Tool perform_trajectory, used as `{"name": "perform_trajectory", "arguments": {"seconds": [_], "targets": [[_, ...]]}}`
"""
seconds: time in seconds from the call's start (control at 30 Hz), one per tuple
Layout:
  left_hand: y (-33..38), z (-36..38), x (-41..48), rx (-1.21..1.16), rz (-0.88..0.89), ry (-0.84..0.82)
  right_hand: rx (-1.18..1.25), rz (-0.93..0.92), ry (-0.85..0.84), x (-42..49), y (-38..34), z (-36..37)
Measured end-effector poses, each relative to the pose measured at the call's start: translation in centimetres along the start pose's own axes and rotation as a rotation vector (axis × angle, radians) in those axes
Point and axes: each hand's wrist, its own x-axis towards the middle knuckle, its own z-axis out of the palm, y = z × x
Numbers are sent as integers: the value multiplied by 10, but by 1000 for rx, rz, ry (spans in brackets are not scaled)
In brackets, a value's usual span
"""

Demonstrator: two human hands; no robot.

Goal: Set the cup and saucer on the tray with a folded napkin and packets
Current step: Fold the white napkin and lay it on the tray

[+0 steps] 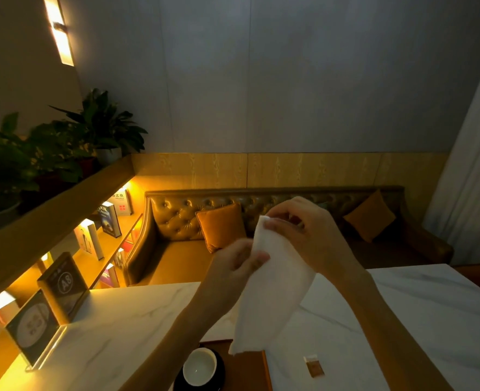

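A white napkin (270, 292) hangs in the air above the table, held by both hands. My right hand (303, 232) pinches its top corner. My left hand (239, 261) grips its left edge lower down. Below, a white cup (200, 368) stands on a dark saucer (219, 382), which rests on a brown wooden tray (250, 368) at the bottom edge of the view. A small brown packet (314, 366) lies on the white marble table (402, 320) just right of the tray.
Two acrylic sign stands (35, 331) and a dark card marked A8 (64, 283) stand at the table's left edge. Beyond the table is a tufted leather sofa (176, 249) with orange cushions. A lit bookshelf with plants lines the left wall.
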Motion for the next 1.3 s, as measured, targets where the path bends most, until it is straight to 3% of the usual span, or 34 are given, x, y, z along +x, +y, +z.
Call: {"name": "perform_trajectory", "arguments": {"seconds": [0.3,0.4,0.53,0.67,0.87,0.93,1.1,1.3], "targets": [[-17,3,-8,53,-82,-106,-24,-35,1,10,12,-10],[-30,7,-10,-48,-202,-207,-11,-35,54,8,19,-14],[-51,7,-20,-15,-306,-297,-1,16,163,7,31,-29],[-61,-11,-19,-71,-328,-128,21,154,236,-5,51,-42],[-65,-31,-6,-678,-378,166,242,364,263,-31,67,-25],[-65,-29,-3,-586,-349,275,299,436,229,-40,72,-15],[-68,-15,-2,96,-129,579,391,529,266,-57,72,15],[-74,-21,-5,274,74,596,335,420,417,-63,61,30]]}}
